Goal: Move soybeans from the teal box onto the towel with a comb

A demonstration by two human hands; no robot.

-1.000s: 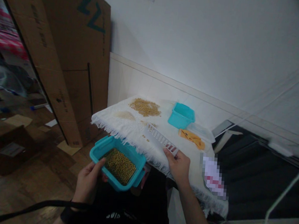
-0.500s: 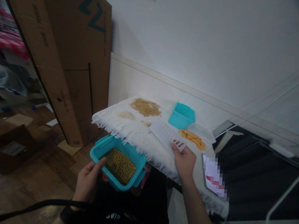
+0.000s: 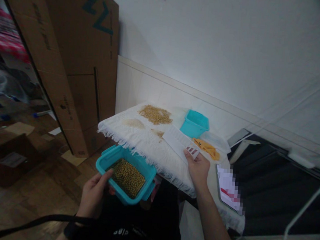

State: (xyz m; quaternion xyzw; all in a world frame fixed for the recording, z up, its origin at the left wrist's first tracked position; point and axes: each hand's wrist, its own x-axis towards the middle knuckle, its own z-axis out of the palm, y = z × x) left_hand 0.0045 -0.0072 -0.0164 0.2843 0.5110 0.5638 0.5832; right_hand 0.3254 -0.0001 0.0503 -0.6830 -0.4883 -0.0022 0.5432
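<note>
My left hand point(image 3: 94, 192) grips the near left rim of a teal plastic basket point(image 3: 152, 175), its thumb over the edge. Yellow-brown soybeans point(image 3: 130, 178) lie in it. It is held below the front edge of a small table with a fringed white cloth point(image 3: 120, 130). In my right hand point(image 3: 199, 169) is the end of a flat white slotted plastic piece point(image 3: 177, 141), low over the cloth, its far end beside a small scatter of brown grains point(image 3: 158, 133). Farther back lie a heap of soybeans point(image 3: 155, 115) and a pale mound of fine grains point(image 3: 133, 123).
A second teal container point(image 3: 195, 124) stands at the table's back, with a folded yellow cloth point(image 3: 207, 149) and a clear plastic lid point(image 3: 216, 142) near it. A phone or tablet point(image 3: 229, 190) lies at the right edge. A tall cardboard box point(image 3: 90, 55) rises at the left.
The white slotted piece has shifted slightly to the right with my right hand. The basket in my left hand has stayed nearly still.
</note>
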